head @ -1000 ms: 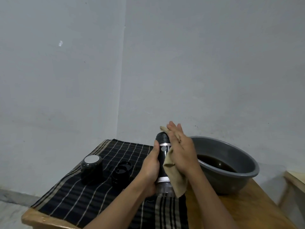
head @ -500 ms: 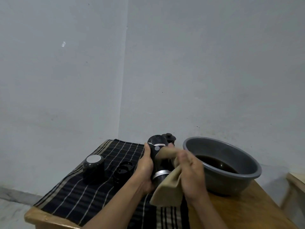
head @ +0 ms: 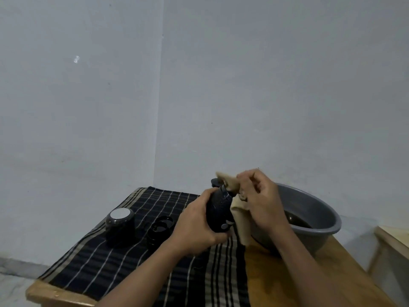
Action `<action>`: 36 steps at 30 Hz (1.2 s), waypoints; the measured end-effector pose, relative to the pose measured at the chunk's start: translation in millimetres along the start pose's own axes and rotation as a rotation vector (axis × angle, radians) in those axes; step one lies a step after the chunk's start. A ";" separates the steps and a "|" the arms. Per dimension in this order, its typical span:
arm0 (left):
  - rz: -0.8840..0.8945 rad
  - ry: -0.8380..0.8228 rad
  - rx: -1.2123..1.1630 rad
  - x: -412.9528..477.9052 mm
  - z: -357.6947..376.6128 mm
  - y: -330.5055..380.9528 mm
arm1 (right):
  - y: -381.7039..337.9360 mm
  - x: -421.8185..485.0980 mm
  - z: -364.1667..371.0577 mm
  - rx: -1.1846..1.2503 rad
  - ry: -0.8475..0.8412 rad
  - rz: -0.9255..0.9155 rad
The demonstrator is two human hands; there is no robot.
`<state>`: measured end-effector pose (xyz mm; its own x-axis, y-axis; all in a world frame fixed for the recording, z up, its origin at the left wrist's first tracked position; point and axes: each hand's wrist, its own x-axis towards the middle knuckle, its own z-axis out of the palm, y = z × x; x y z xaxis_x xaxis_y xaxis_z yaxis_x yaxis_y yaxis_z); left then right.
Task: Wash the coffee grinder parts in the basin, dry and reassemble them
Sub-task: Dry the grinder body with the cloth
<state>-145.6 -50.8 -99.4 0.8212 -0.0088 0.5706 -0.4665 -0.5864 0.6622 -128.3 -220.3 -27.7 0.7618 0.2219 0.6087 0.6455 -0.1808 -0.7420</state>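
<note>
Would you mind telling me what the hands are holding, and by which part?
The left hand grips the black grinder body around its barrel; the right hand pinches the beige cloth near its upper end, against the grinder's top.

Cap [head: 120, 226] and perhaps ring [head: 161, 229] lie on mat [head: 88, 262], left of basin [head: 321, 209].

A wooden surface [head: 265, 280] stands pushed into the corner of the room, its pale front edge showing at the lower left. A black cloth with thin light stripes [head: 106, 262] is spread over its left and middle part, leaving bare wood on the right. Behind rise two plain grey walls [head: 265, 85] that meet in a straight vertical seam. The left one carries a small white mark [head: 76, 59] high up. A strip of grey floor [head: 13, 284] shows at the lower left, and the corner of another pale wooden piece [head: 396, 238] stands apart at the far right.
</note>
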 end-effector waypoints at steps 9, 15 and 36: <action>0.334 0.014 0.730 3.4 1.5 0.9 | 1.5 -37.5 3.5 -0.674 -0.199 0.166; 0.356 0.030 0.715 -2.5 4.9 -7.0 | 3.1 -34.1 -25.6 0.148 -0.327 0.535; 0.441 0.146 0.791 11.3 -18.6 -2.1 | 13.2 -13.5 -21.7 -0.409 -0.456 0.358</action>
<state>-141.5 -34.5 -85.3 0.5475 -0.2928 0.7840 -0.3228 -0.9382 -0.1250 -128.8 -246.4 -39.6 0.8900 0.4443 0.1027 0.3966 -0.6430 -0.6552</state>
